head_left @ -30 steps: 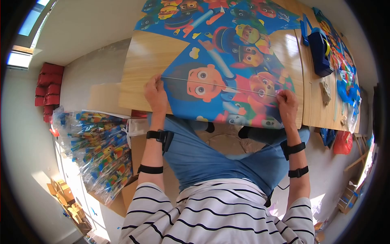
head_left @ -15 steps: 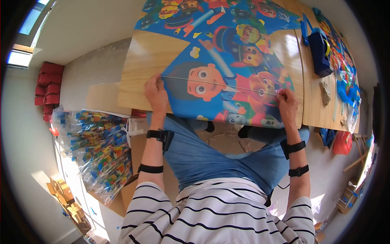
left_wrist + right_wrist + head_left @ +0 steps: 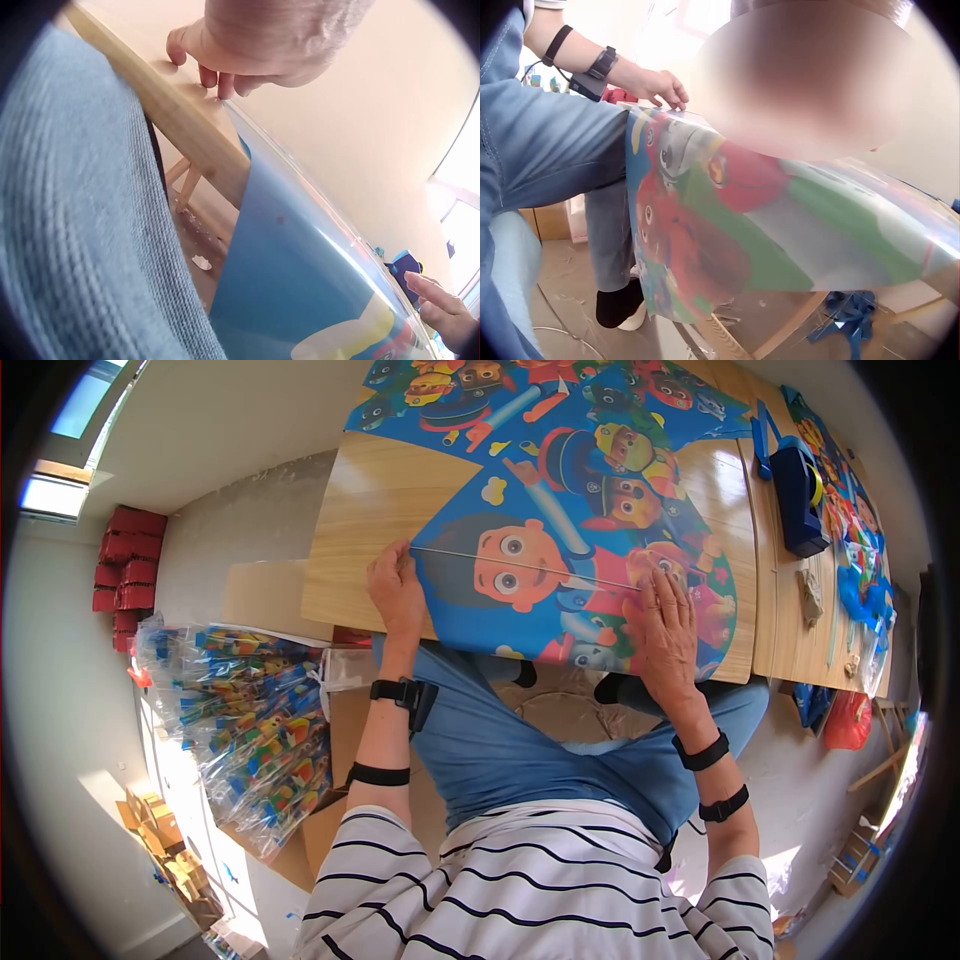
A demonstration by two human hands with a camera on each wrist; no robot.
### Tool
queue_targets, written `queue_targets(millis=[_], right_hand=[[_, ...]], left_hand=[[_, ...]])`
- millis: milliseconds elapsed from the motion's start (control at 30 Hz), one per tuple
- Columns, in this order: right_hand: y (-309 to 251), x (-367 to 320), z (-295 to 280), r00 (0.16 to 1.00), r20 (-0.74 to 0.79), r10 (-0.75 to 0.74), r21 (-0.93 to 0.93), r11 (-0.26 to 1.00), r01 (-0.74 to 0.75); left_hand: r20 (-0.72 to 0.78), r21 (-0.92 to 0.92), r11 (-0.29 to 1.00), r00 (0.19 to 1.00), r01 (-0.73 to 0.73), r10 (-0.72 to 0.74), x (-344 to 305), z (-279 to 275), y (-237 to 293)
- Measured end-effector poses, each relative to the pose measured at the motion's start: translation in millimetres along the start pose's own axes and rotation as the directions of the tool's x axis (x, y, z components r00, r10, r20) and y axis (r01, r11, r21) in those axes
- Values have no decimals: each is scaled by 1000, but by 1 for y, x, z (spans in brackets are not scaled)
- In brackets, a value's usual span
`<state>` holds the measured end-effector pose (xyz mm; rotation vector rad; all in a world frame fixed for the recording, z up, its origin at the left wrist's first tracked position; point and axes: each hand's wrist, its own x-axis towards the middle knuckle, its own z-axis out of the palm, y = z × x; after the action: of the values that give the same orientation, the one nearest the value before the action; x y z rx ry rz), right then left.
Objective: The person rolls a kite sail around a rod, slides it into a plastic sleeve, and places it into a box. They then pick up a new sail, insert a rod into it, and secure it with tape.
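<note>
A glossy sheet point(image 3: 500, 620) printed with cartoon figures lies on the wooden table, its near part hanging over the edge. Across it runs a thin pale rod point(image 3: 520, 567). My left hand point(image 3: 397, 592) rests at the rod's left end; its fingertips point(image 3: 225, 88) touch the tabletop and the sheet's corner in the left wrist view. The right hand point(image 3: 668, 630) lies with fingers extended over the sheet near the rod's right end, covering that end. In the right wrist view a blurred mass hides most of the right hand, and the sheet's hanging edge point(image 3: 697, 247) shows below.
A dark blue tape dispenser point(image 3: 800, 500) stands on the wooden table point(image 3: 385, 480) at the right, near more printed sheets point(image 3: 835, 470). Clear-wrapped printed material point(image 3: 255, 725) is heaped at the left. Red boxes point(image 3: 130, 565) are stacked by the wall; my knees are under the table edge.
My right hand has let go of the rod's right end, moved left and flattened onto the sheet. The left hand stays at the left end. The head view has shifted slightly.
</note>
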<state>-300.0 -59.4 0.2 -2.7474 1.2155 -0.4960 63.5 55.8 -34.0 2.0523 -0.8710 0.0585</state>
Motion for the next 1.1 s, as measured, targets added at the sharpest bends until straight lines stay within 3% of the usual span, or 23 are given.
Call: queue_targets(millis=[133,200,233,333,400,500,700,1100], right_hand=[[-17,3,4,986,154,-58,30,998,54],[-18,4,8,987,142,-81,19,997,79],[-17,4,10,986,137,-95,15,995,94],[-15,2,14,987,128,-93,35,995,89],[-15,1,17,986,140,-90,21,996,88],[-14,1,17,985,149,-85,7,996,85],[-14,0,16,987,136,-80,33,997,76],[-13,0,16,989,121,-80,63,995,73]], left_hand=[[12,25,999,1000,-26,26,1,-1,8],[26,98,975,980,-201,199,3,0,21],[36,135,949,959,-285,283,4,-2,29],[204,-60,894,871,-444,446,-2,15,59],[261,-97,827,788,-554,558,-14,31,84],[321,-174,775,709,-607,628,-26,55,101],[333,-110,747,684,-656,649,-29,71,103],[352,-117,801,729,-587,587,-24,58,102]])
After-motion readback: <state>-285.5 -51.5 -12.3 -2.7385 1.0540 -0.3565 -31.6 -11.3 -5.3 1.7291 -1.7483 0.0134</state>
